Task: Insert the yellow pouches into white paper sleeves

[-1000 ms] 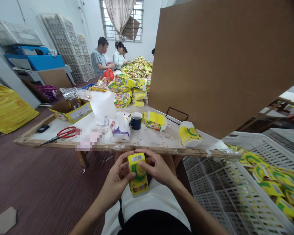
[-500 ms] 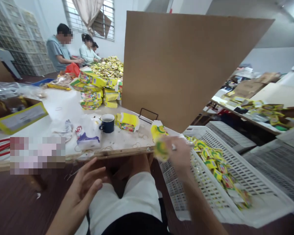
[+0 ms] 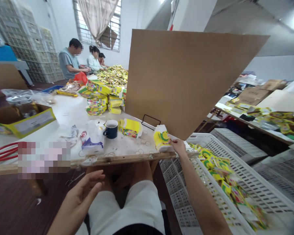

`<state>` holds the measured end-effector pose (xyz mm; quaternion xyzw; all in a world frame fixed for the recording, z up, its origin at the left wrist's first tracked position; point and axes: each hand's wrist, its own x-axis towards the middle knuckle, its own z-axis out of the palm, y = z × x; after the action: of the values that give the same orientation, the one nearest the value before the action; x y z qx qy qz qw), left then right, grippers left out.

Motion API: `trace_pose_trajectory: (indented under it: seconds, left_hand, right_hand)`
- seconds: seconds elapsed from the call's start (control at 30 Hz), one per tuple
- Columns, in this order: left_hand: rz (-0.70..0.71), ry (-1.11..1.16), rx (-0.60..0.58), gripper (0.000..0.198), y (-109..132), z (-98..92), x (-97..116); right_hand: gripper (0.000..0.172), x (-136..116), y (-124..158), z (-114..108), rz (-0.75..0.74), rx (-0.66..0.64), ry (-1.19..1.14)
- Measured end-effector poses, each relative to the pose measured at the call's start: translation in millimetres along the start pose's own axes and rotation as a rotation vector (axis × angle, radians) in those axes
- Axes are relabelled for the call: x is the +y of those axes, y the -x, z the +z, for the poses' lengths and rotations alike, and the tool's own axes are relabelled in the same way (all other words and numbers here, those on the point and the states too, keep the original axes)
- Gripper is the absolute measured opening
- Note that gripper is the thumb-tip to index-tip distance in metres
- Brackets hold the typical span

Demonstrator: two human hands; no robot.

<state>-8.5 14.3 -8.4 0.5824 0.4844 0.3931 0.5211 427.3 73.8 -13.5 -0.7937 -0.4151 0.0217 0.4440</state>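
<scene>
R hand (image 3: 178,147) is sitting at the right side of the yellow box (image 3: 161,137), fingers bent toward it; can't tell if they're pinching, pressing or just touching, tips too small to read. That box is standing right of the mug (image 3: 111,129), nr the front edge of the table (image 3: 127,159), w/ white flaps showing on top. L hand (image 3: 84,189) is hanging on the near side of the mug, off the table, fingers loosely spread, thumb apart, nothing visible in it. A 2nd box (image 3: 131,128) is lying just right of the mug; the crate (image 3: 176,195) w/ yellow packs (image 3: 225,187) is standing farther right of it. Step in hand: prob. handling the yellow box. Next move is likely calling for a light R grip, so thin sides aren't crumpling, w/ L hand free to help.
</scene>
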Motion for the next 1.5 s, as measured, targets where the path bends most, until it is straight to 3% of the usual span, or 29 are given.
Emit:
trace_pose_trajectory:
  seconds: [0.1, 0.17, 0.33, 0.43, 0.53, 0.63, 0.77, 1.0, 1.13, 1.3, 1.4, 1.5]
  left_hand:
    - [-0.008, -0.001, 0.023, 0.041, -1.0, 2.4, 2.0]
    - [-0.025, 0.000, 0.004, 0.041, -1.0, 6.4, 1.7]
    - [-0.042, 0.221, -0.072, 0.045, -0.6, 16.6, -4.7]
    - [-0.070, 0.467, -0.052, 0.049, -3.4, 18.9, -8.5]
    - [-0.163, 0.622, 0.007, 0.049, -5.5, 16.9, -10.3]
    - [-0.197, 0.660, -0.001, 0.049, -4.9, 12.9, -11.0]
    - [-0.127, 0.575, -0.035, 0.046, -2.9, 8.8, -9.8]
    - [-0.125, 0.598, 0.027, 0.037, -2.9, 11.7, -10.0]
    - [-0.131, 0.577, 0.085, 0.035, -6.4, 13.1, -12.7]
    - [-0.014, 0.474, 0.091, 0.044, -7.7, 12.1, -13.5]
    - [0.022, 0.488, 0.076, 0.053, -4.4, 14.6, -9.6]
    - [0.059, 0.515, 0.013, 0.059, -1.1, 17.2, -4.0]
  right_hand:
    - [0.025, -2.4, 11.0, -6.7, 0.151, -0.090, -0.183]
    - [0.035, -15.5, 35.8, -2.0, 0.208, -0.175, -0.342]
    - [0.060, -82.4, 154.8, 43.7, 0.256, -0.563, -0.739]
    - [0.050, -113.5, 220.6, 70.2, 0.473, -0.937, -1.093]
    - [0.044, -124.0, 248.4, 85.3, 0.589, -1.092, -1.242]
    - [0.041, -124.6, 246.9, 88.5, 0.473, -1.081, -1.113]
    - [0.041, -127.0, 239.0, 83.9, 0.275, -1.009, -0.932]
    - [0.039, -134.6, 246.5, 75.7, 0.198, -1.058, -0.933]
    - [0.038, -138.0, 248.8, 72.4, 0.090, -0.944, -0.843]
    - [0.034, -136.3, 240.0, 70.2, -0.053, -0.837, -0.686]
    - [0.025, -133.9, 229.4, 70.7, -0.104, -0.850, -0.724]
    - [0.036, -135.8, 217.5, 70.3, -0.110, -0.854, -0.867]
